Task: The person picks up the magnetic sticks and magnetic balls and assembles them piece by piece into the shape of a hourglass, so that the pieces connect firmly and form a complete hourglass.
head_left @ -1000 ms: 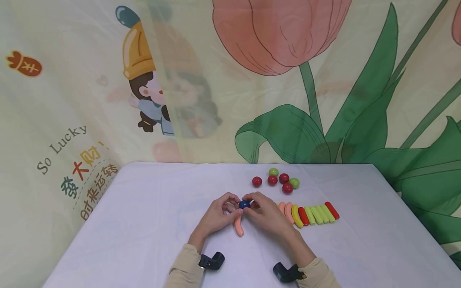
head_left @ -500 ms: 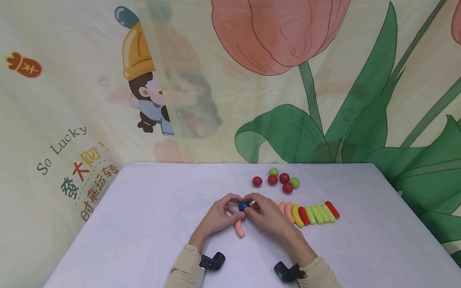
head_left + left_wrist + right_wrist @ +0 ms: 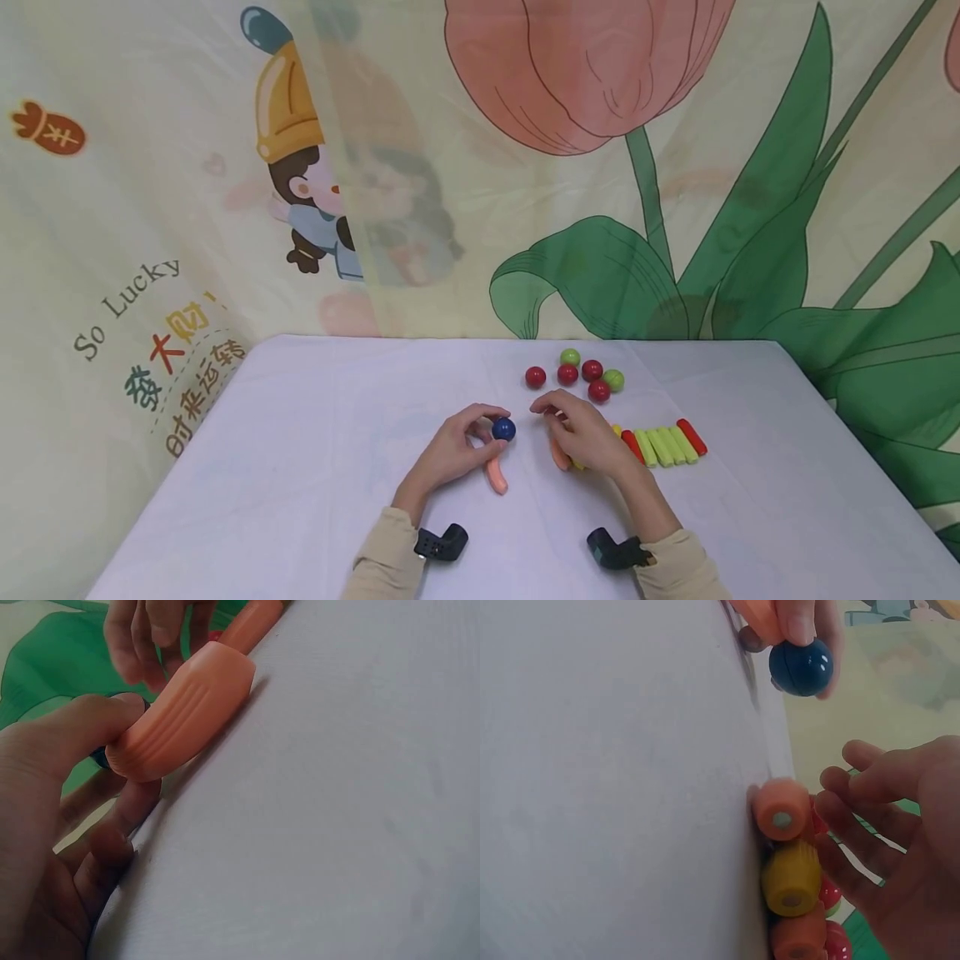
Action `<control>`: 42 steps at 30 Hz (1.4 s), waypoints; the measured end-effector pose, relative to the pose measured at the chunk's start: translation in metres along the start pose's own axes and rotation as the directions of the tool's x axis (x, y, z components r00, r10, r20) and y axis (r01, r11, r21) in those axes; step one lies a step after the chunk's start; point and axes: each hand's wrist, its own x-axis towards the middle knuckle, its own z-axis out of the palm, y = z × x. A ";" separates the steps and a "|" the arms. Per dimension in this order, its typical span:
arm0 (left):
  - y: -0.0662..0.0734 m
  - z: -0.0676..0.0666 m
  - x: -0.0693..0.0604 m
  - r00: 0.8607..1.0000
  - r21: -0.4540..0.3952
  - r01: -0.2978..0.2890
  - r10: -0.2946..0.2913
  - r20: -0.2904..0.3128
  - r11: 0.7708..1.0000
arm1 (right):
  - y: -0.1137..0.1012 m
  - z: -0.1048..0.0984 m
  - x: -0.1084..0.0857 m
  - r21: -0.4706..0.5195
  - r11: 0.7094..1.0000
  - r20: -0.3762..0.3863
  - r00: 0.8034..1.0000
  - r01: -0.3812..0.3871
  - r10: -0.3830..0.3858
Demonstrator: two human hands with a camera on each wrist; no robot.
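Observation:
My left hand (image 3: 455, 447) pinches a small glossy blue ball (image 3: 504, 429) between thumb and fingertips. A curved, salmon-orange grooved piece (image 3: 184, 712) lies right by that thumb; whether the hand touches it I cannot tell. Apart from the ball, my right hand (image 3: 588, 433) hovers over the left end of a row of small sticks, its fingers loosely bent and holding nothing. Beneath it in the right wrist view are the ends of an orange piece (image 3: 782, 808) and a yellow piece (image 3: 791, 879). The hand hides part of this row in the head view.
Right of the right hand, the row goes on with light green sticks (image 3: 662, 447) and a red stick (image 3: 692, 437). Behind it several balls sit loosely grouped, among them a red ball (image 3: 536, 377) and a green ball (image 3: 613, 381). A white cloth (image 3: 300, 467) covers the table.
My right hand has let go of the blue ball and moved right, over the row of sticks. My left hand keeps the ball in nearly the same place.

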 end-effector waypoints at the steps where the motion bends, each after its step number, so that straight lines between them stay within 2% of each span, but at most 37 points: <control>1: 0.000 0.000 0.000 1.000 0.001 0.001 -0.001 -0.002 1.000 | 0.001 0.000 0.000 -0.001 1.000 0.005 1.000 -0.002 0.002; 11: 0.000 0.001 -0.001 1.000 0.024 -0.023 0.023 -0.012 0.999 | 0.007 -0.005 -0.003 -0.015 1.000 0.069 0.998 -0.012 0.013; 18: 0.000 0.002 0.001 0.996 0.067 -0.088 0.090 -0.022 0.994 | 0.013 -0.009 -0.005 -0.041 0.997 0.148 0.988 0.062 -0.055; 22: -0.001 0.000 0.002 0.994 0.082 -0.095 0.099 -0.051 0.992 | 0.014 -0.010 -0.005 -0.045 0.997 0.178 0.983 0.061 -0.052; 34: -0.006 -0.003 0.003 0.992 0.066 -0.103 0.107 -0.070 0.993 | 0.010 -0.006 -0.004 -0.074 0.994 0.177 0.982 0.081 -0.067; 42: -0.005 -0.002 0.002 0.996 0.074 -0.057 0.063 -0.068 0.996 | 0.008 -0.004 -0.005 -0.116 0.986 0.154 0.983 0.123 -0.104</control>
